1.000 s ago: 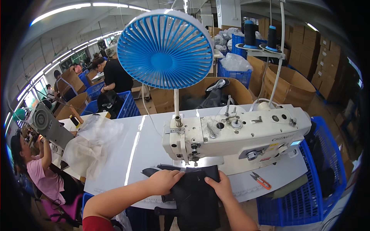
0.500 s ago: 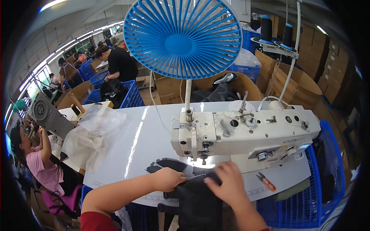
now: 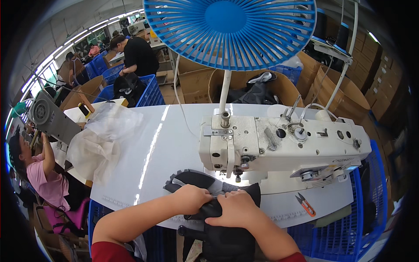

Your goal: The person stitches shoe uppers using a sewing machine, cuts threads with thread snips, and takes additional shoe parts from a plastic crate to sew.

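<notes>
Both hands are at a black and grey sewn fabric piece (image 3: 231,242), perhaps a bag, which hangs over the table's front edge. My left hand (image 3: 192,200) pinches its top edge from the left. Close beside it, my right hand (image 3: 235,208) lies over the same edge with thumb and fingers closed on the cloth. A notched black and grey flap (image 3: 192,178) of the piece rests on the tabletop beyond my hands. Just past the fabric stands a white sewing machine (image 3: 283,148), its needle area (image 3: 238,174) lit and apart from my fingers.
Thread snips with orange handles (image 3: 307,205) lie right of my hands. A blue fan (image 3: 227,26) stands over the white table (image 3: 161,144). Translucent plastic sheeting (image 3: 98,148) is at left, near a seated person in pink (image 3: 46,177). A blue crate (image 3: 371,192) stands right.
My right hand has moved left and down onto the fabric edge, beside my left hand, and its fingers have closed there. The whole view has shifted slightly.
</notes>
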### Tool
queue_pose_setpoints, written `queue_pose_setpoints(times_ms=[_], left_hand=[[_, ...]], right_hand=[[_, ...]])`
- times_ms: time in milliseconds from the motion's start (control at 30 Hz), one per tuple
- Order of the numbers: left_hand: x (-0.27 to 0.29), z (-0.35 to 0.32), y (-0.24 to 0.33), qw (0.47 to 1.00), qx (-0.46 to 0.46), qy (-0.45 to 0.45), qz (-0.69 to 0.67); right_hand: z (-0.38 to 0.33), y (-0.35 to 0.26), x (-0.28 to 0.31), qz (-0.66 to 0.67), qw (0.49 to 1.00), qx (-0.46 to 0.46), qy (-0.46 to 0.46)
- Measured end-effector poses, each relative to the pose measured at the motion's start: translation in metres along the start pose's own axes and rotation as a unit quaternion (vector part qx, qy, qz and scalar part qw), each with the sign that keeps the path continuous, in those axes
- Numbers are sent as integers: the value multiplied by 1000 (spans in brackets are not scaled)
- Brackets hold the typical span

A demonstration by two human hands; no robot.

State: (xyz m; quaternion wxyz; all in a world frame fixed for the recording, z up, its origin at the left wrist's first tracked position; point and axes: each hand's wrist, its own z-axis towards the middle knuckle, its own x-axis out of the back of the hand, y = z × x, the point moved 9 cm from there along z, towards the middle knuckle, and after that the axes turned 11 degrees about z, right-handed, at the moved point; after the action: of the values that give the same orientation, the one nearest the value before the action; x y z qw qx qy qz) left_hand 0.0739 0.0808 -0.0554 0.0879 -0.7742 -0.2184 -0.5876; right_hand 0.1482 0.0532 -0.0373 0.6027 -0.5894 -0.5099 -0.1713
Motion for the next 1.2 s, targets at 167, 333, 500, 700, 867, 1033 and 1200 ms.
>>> queue_pose_setpoints(times_ms=[167,333,500,700,867,1033,1200], left_hand=[[-9,4,-5,997,25,-73,-5],[8,-2,-15,990,-52,-11,-128],[-3,27,-67,970,123,23,-209],[-13,49,-78,973,220,38,-66],[-23,48,-90,961,238,9,-138],[-19,45,-88,961,227,69,-144],[-20,45,-87,962,224,35,-152]], right_hand=[[3,0,5,14,999,26,15],[5,2,7,14,1000,-5,-16],[2,-2,9,-4,1000,-1,-17],[2,5,4,4,1000,-7,-20],[2,5,8,7,1000,-7,-5],[2,6,7,20,1000,-17,-16],[5,6,8,26,1000,-8,0]])
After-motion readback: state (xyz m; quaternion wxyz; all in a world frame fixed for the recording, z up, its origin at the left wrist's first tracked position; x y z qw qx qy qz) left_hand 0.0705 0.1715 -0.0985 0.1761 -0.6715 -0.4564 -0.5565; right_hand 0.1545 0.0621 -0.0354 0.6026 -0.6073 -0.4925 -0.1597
